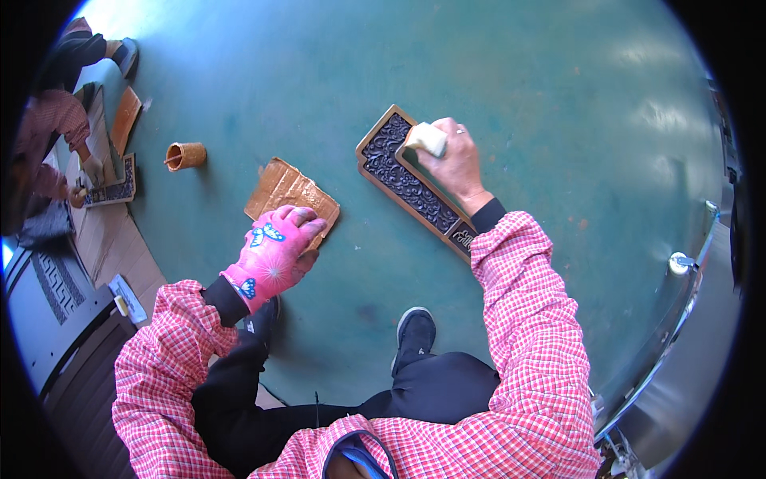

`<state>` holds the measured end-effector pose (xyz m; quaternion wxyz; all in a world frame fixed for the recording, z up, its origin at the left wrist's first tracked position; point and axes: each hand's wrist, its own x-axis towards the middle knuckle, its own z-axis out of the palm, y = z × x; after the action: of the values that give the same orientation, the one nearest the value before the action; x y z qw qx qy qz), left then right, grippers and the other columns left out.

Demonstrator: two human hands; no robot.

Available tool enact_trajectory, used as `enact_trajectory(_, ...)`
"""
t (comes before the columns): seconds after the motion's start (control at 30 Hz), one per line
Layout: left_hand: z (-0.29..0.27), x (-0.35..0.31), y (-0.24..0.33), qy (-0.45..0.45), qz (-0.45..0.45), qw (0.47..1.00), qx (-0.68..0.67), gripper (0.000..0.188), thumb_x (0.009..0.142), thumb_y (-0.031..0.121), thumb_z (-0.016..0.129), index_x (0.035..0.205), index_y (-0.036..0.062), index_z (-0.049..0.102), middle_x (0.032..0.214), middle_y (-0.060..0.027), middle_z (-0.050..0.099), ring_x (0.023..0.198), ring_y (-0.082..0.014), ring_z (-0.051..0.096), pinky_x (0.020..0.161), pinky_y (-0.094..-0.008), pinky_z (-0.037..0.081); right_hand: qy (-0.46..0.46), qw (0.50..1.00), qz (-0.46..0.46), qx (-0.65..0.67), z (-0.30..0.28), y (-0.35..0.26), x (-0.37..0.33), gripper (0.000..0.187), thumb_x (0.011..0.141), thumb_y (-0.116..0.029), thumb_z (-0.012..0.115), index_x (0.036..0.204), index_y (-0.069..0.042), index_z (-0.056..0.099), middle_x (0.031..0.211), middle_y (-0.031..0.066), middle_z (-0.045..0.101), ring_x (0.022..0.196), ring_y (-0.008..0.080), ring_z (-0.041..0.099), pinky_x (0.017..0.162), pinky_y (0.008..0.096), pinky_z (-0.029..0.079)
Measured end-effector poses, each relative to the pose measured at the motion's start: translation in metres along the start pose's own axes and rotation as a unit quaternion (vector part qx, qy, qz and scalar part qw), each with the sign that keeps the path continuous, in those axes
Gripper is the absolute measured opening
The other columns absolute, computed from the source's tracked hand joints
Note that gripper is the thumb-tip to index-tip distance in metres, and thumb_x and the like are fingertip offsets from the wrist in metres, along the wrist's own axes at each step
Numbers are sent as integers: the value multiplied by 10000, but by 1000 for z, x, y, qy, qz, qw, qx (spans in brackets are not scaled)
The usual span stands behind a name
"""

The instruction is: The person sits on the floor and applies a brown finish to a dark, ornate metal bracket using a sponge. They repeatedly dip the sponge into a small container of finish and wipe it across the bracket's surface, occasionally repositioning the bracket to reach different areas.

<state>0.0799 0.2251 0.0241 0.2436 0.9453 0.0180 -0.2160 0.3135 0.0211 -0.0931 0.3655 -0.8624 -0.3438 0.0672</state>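
My left hand [275, 254], in a pink glove with butterflies, grips the near edge of a piece of brown cardboard [289, 191]. A glossy wet-looking coating covers part of that cardboard. My bare right hand [456, 164], with a ring on one finger, pinches a whitish sponge [428, 139]. It is over the right rim of a dark carved panel [396, 160] framed in bronze-gold. Raised scrollwork fills most of the panel, and a smaller section with pale marks is at its near end. My right sleeve partly covers that end.
A brown-coated cup [187, 156] with a stick in it stands at the left on the green surface. Farther left, another person's gloved hand [92, 169] is at a similar carved panel [120, 188]. A metal-edged structure [678, 319] runs along the right.
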Motion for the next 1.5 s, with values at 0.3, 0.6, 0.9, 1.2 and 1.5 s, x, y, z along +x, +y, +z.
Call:
enact_trajectory(0.3, -36, -52, 72, 10, -46, 999, -16, 476, 720, 150, 720, 1175, 79, 601, 1215, -114, 570, 1161, -328, 527, 951, -456, 434, 10, 997, -70, -16, -7, 1, -2, 377, 663, -126, 779, 953, -109, 538, 882, 85, 601, 885, 301, 589, 765, 417, 503)
enact_trajectory(0.6, -80, -111, 147, 42, -69, 996, -32, 470, 677, 146, 708, 1130, 76, 607, 1173, -126, 574, 1112, -331, 560, 910, -455, 462, 29, 996, -25, -77, -10, 11, -6, 381, 682, -196, 786, 962, -113, 542, 905, 74, 606, 907, 287, 588, 782, 415, 483)
enact_trajectory(0.9, -18, -118, 144, 110, -102, 984, -98, 507, 647, 128, 753, 1128, 54, 610, 1147, -141, 591, 1080, -358, 568, 911, -450, 468, 15, 997, -70, -41, 4, 4, -8, 391, 678, -187, 794, 969, -109, 545, 909, 72, 622, 910, 287, 599, 769, 410, 479)
enact_trajectory(1.2, -14, -115, 133, 132, -98, 982, -90, 480, 646, 116, 741, 1104, 58, 612, 1139, -138, 596, 1073, -357, 569, 901, -444, 475, -10, 991, -111, -73, 4, -5, -11, 369, 670, -171, 777, 956, -107, 552, 909, 83, 606, 901, 292, 592, 785, 412, 473)
enact_trajectory(1.5, -15, -113, 131, 123, -95, 983, -94, 485, 656, 130, 743, 1119, 68, 614, 1166, -138, 592, 1091, -364, 564, 920, -461, 464, -34, 985, -145, -85, 5, -4, -9, 391, 640, -121, 797, 948, -112, 557, 919, 74, 619, 890, 292, 587, 794, 413, 465)
